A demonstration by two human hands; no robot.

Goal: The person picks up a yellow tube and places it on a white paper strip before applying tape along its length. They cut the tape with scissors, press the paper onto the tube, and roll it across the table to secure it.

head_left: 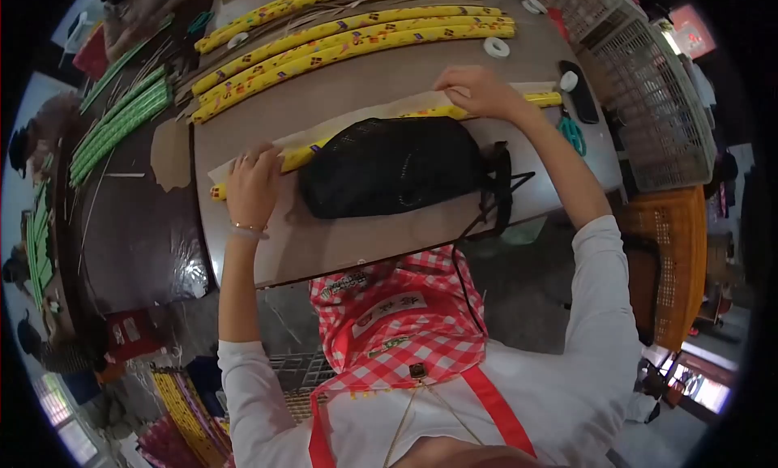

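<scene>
Fig.: Our left hand point(253, 184) presses its fingers flat and spread on one end of a yellow patterned stick point(301, 156); our right hand point(478, 91) lies curled over the far end, fingertips pinning it, w/ neither hand closed around it. The stick lies on a pale paper strip point(356, 119) across the worktable point(340, 241), its middle hidden behind a black mesh bag point(393, 166). Progress, as we judge it: several finished yellow sticks point(356, 38) lie in a row beyond (green ones point(121, 119) well apart, at left), so the batch looks partly done; this piece seems mid-wrap. Tape rolls point(496, 47) and scissors point(572, 132) sit near the right hand.
</scene>
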